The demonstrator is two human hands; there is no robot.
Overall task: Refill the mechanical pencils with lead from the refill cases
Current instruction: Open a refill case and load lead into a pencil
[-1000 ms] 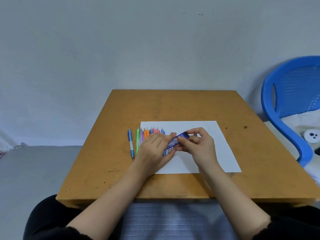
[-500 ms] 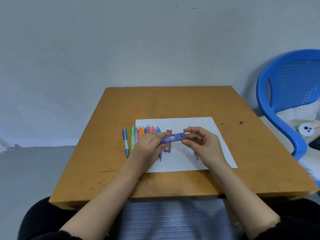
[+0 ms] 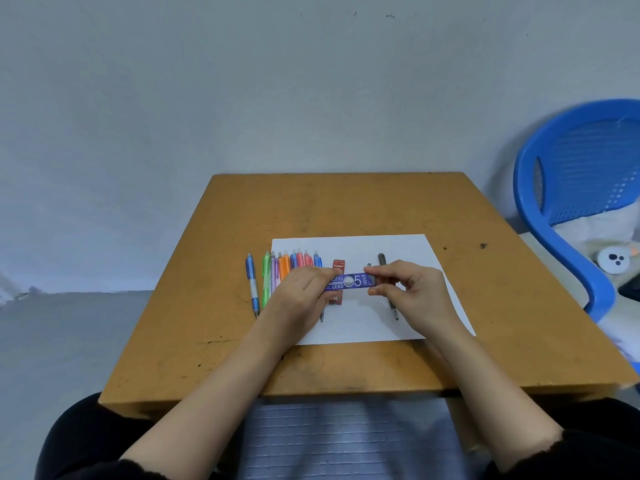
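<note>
A blue lead refill case (image 3: 352, 282) is held level above the white paper sheet (image 3: 353, 247). My left hand (image 3: 300, 293) grips its left end and my right hand (image 3: 412, 288) pinches its right end between thumb and fingers. A red refill case (image 3: 338, 266) lies on the paper just behind it, partly hidden. Several coloured mechanical pencils (image 3: 287, 265) lie side by side at the paper's left edge, with a blue pencil (image 3: 252, 283) and a green pencil (image 3: 266, 278) on the bare wood. A dark grey pencil (image 3: 382, 259) lies under my right hand.
The small wooden table (image 3: 346, 202) stands against a pale wall. A blue plastic chair (image 3: 568, 188) with white items on its seat stands at the right. My lap is below the table's near edge.
The blue case has turned from slanted to level and sits a little farther right. My hands have drawn apart to its two ends, uncovering the red case and the grey pencil.
</note>
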